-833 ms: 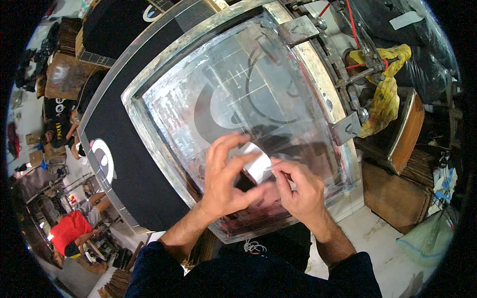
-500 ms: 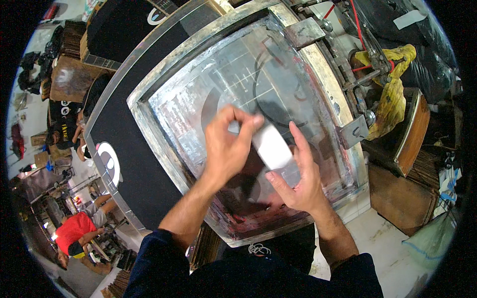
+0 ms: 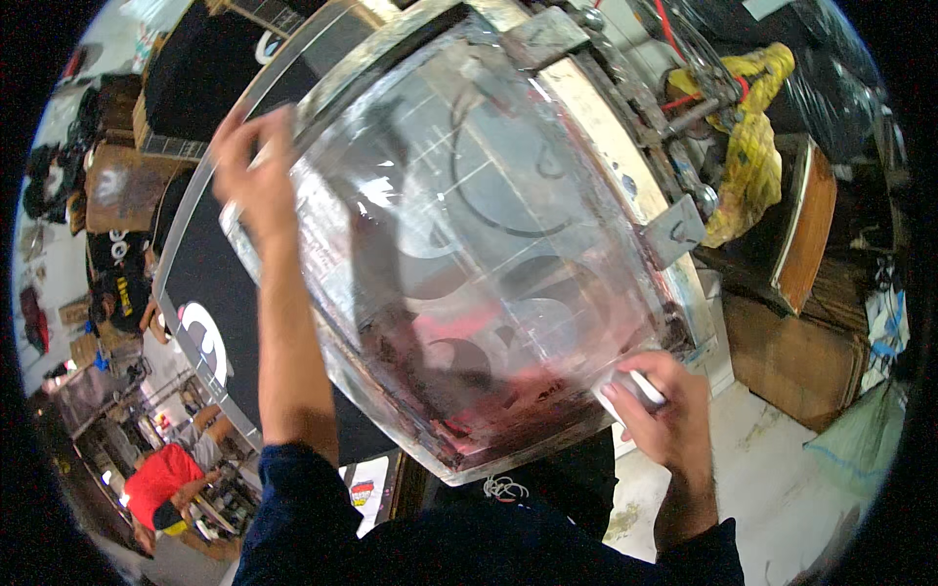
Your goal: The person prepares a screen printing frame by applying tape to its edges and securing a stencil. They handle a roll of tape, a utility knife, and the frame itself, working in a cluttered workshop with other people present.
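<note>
One white cylindrical roll [image 3: 645, 389] grasped in right hand [image 3: 676, 415].
Left hand [image 3: 254, 179] beside leftmost corner of weathered rectangular frame [image 3: 601, 146], grip too blurred to tell.

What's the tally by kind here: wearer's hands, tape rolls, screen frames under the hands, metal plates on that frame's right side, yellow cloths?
Hands: 2 (left hand, right hand)
Tape roll: 1
Screen frame: 1
Metal plates: 2 (upper plate, lower plate)
Yellow cloth: 1
Total: 7
</note>
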### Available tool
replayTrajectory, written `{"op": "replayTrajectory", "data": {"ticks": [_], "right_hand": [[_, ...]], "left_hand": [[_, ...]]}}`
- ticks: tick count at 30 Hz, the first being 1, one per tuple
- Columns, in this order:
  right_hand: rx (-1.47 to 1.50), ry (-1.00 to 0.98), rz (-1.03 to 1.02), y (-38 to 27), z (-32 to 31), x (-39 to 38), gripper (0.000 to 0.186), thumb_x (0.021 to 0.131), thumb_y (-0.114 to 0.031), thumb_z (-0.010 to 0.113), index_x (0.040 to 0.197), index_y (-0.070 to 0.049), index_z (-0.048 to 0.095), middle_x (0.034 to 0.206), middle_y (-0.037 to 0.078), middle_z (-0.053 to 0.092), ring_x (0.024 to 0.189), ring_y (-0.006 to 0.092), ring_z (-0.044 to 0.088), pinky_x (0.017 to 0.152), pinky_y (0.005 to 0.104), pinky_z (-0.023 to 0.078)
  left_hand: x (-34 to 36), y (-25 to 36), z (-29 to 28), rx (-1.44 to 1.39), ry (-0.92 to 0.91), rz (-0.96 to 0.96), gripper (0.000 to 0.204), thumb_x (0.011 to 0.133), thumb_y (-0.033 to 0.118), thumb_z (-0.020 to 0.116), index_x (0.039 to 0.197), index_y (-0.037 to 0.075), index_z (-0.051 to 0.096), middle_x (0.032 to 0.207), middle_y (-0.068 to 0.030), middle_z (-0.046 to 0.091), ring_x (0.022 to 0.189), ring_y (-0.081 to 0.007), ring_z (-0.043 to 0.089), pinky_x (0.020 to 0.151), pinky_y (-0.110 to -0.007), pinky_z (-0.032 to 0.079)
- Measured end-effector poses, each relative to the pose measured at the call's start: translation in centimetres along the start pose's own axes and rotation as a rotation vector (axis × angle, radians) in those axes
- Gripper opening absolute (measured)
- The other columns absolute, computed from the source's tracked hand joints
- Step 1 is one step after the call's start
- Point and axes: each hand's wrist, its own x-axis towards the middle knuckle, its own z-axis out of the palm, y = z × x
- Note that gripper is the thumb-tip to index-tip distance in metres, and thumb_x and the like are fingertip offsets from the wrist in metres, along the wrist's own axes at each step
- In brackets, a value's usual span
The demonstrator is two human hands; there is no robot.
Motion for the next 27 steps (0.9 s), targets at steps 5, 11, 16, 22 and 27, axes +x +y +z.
{"op": "replayTrajectory", "data": {"ticks": [5, 11, 16, 22, 27], "right_hand": [[-0.15, -0.15, -1.047, -3.5, -5.6, -1.2, 0.012, 0.08, -0.017, 0.081, 0.086, -0.012, 0.072, 0.063, 0.002, 0.062, 0.053, 0.0186, 0.062, 0.053, 0.0305, 0.046], [0.105, -0.129, -1.396, -6.8, -5.3, -1.4, 0.011, 0.071, -0.006, 0.077, 0.079, -0.013, 0.075, 0.063, 0.002, 0.056, 0.055, 0.015, 0.056, 0.053, 0.0297, 0.038], [0.155, -0.125, -1.496, -6.1, -4.5, -1.2, 0.012, 0.07, -0.005, 0.076, 0.079, -0.013, 0.074, 0.062, 0.001, 0.054, 0.054, 0.0153, 0.056, 0.053, 0.0287, 0.038], [0.157, -0.146, -1.313, -6.0, -4.2, -1.8, 0.02, 0.071, -0.009, 0.085, 0.089, -0.011, 0.077, 0.06, -0.002, 0.048, 0.053, 0.0126, 0.052, 0.052, 0.0287, 0.036], [0.143, -0.173, -1.283, -6.2, -5.2, -1.9, 0.021, 0.069, -0.009, 0.088, 0.088, -0.011, 0.078, 0.06, -0.004, 0.045, 0.052, 0.0118, 0.049, 0.052, 0.0277, 0.034]], "left_hand": [[1.9, 2.2, -17.3, -0.796, 0.025, -0.372, 0.04, 0.1, 0.019, 0.063, 0.135, -0.001, 0.062, 0.147, -0.019, 0.055, 0.135, -0.0316, 0.05, 0.12, -0.047, 0.034], [2.5, 6.0, -26.7, -0.933, 0.155, -0.405, 0.058, 0.097, 0.021, 0.07, 0.141, -0.01, 0.049, 0.153, -0.0251, 0.041, 0.143, -0.0382, 0.039, 0.127, -0.052, 0.023], [1.8, 5.7, -28.5, -1.037, 0.166, -0.387, 0.059, 0.097, 0.013, 0.069, 0.14, -0.017, 0.041, 0.15, -0.0287, 0.04, 0.143, -0.0408, 0.037, 0.128, -0.054, 0.02], [0.8, 6.2, -29.9, -1.052, 0.203, -0.441, 0.06, 0.095, 0.013, 0.069, 0.14, -0.017, 0.043, 0.149, -0.0284, 0.041, 0.139, -0.0411, 0.039, 0.127, -0.053, 0.021], [1.3, 7.9, -29.9, -0.832, 0.243, -0.333, 0.061, 0.093, 0.013, 0.068, 0.141, -0.016, 0.042, 0.146, -0.0281, 0.041, 0.139, -0.0412, 0.038, 0.128, -0.052, 0.02]]}}
